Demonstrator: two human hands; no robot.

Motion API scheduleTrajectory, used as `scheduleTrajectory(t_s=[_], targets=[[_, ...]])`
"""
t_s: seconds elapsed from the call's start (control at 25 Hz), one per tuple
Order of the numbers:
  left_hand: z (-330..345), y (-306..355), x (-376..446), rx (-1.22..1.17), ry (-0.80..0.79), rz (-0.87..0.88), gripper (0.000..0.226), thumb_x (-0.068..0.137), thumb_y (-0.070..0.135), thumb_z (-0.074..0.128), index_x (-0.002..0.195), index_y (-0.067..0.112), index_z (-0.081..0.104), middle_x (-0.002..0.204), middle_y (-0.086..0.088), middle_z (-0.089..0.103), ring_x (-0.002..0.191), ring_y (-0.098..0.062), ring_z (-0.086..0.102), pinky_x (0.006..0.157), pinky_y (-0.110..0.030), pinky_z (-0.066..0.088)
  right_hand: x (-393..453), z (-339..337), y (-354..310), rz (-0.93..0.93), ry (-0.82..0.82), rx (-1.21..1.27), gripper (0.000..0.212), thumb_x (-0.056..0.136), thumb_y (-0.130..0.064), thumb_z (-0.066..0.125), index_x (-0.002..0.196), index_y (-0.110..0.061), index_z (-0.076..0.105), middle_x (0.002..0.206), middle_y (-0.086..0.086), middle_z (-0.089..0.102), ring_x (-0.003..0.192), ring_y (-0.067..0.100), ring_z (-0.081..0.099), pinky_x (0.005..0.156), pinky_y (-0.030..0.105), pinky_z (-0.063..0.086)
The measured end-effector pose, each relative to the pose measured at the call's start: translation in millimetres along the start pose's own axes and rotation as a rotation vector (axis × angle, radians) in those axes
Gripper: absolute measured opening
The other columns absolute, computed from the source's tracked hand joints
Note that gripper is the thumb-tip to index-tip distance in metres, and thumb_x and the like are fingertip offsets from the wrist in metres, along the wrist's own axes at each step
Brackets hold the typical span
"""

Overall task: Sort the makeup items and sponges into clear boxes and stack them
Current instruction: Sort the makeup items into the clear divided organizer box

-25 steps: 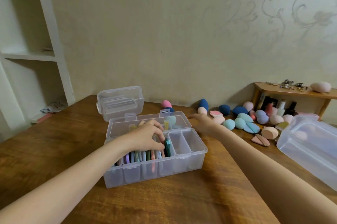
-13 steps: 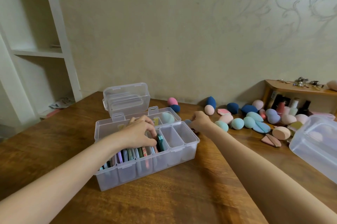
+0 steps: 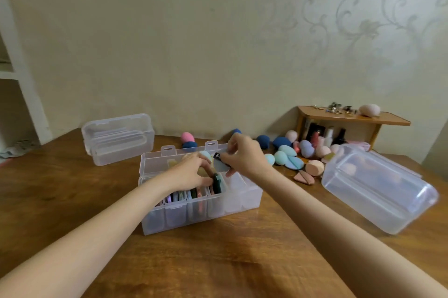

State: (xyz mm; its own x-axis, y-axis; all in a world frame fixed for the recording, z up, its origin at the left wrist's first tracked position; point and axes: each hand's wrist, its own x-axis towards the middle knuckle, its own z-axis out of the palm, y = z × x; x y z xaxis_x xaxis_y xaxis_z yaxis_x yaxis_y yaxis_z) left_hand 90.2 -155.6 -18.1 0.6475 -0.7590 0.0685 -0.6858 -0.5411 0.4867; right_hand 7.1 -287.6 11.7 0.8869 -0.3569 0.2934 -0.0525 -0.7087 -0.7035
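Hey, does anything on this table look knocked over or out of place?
Yes: the large clear box on the right sits tilted rather than flat on the table. Loose sponges lie scattered by the wall, unsorted. The divided box in the middle stands level; nothing looks spilled or broken.
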Motion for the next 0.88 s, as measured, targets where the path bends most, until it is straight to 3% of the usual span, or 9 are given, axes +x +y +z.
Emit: scheduleTrajectory(t_s=[0.12,0.24,0.36,0.52,0.64,0.72,0.88], targets=[[-0.8,7.0,3.6,-0.097,0.02,0.023,0.016,0.087,0.02,0.061,0.102,0.025,0.064,0.117,0.001,0.061,0.11,-0.015,0.057,0.095,-0.036,0.049,-13.0,4.2,9.9,-0.056,0.042,-0.154,0.028,0.085,-0.009,0.061,0.071,-0.019,0.039,0.092,0.012,0.056,0.077,0.028,0.065,0.064,0.035,0.058],[-5.7,14.5,-3.0,-0.013,-0.014,0.062,0.02,0.089,0.02,0.057,0.106,0.024,0.067,0.11,0.002,0.066,0.101,-0.014,0.062,0.092,-0.036,0.051,-19.7,10.1,14.7,-0.116,0.045,-0.194,0.014,0.087,-0.009,0.056,0.086,-0.014,0.043,0.095,0.015,0.057,0.078,0.029,0.061,0.067,0.044,0.056],[-6.5,19.4,-7.8,0.08,-0.029,0.091,0.02,0.088,0.016,0.055,0.105,0.02,0.066,0.112,0.001,0.063,0.102,-0.015,0.06,0.09,-0.034,0.051,-22.0,12.0,12.2,-0.13,0.114,-0.221,0.018,0.088,-0.013,0.053,0.103,-0.01,0.045,0.093,0.013,0.058,0.075,0.027,0.059,0.063,0.039,0.05],[-6.9,16.3,-8.8,0.128,-0.044,0.074,0.011,0.088,0.018,0.054,0.094,0.02,0.063,0.104,-0.005,0.064,0.095,-0.023,0.062,0.084,-0.042,0.053,-22.6,15.4,-1.4,-0.229,0.101,-0.362,0.009,0.087,-0.008,0.049,0.095,-0.009,0.044,0.076,-0.001,0.046,0.071,0.024,0.049,0.056,0.033,0.039],[-5.4,18.0,-6.2,0.106,-0.038,0.111,0.01,0.087,0.015,0.055,0.089,0.01,0.063,0.094,-0.009,0.065,0.09,-0.026,0.063,0.075,-0.035,0.05,-26.7,18.0,-9.1,-0.324,0.048,-0.457,0.017,0.087,-0.005,0.048,0.088,-0.015,0.034,0.075,-0.003,0.037,0.07,0.02,0.041,0.046,0.023,0.024],[-3.7,20.5,-3.6,0.071,-0.042,0.085,0.003,0.086,0.014,0.058,0.088,0.016,0.06,0.094,-0.006,0.064,0.091,-0.025,0.063,0.075,-0.034,0.05,-28.5,17.5,-8.5,-0.34,0.044,-0.472,0.015,0.087,-0.005,0.048,0.09,-0.015,0.036,0.082,-0.002,0.038,0.069,0.019,0.041,0.046,0.022,0.023],[0.2,18.5,4.7,0.028,-0.058,-0.031,0.021,0.084,0.015,0.064,0.096,0.031,0.056,0.098,0.0,0.062,0.092,-0.018,0.06,0.073,-0.027,0.048,-31.7,16.9,-3.6,-0.298,0.052,-0.404,0.014,0.088,-0.008,0.049,0.089,-0.015,0.036,0.069,-0.011,0.025,0.056,0.01,0.032,0.047,0.021,0.025]])
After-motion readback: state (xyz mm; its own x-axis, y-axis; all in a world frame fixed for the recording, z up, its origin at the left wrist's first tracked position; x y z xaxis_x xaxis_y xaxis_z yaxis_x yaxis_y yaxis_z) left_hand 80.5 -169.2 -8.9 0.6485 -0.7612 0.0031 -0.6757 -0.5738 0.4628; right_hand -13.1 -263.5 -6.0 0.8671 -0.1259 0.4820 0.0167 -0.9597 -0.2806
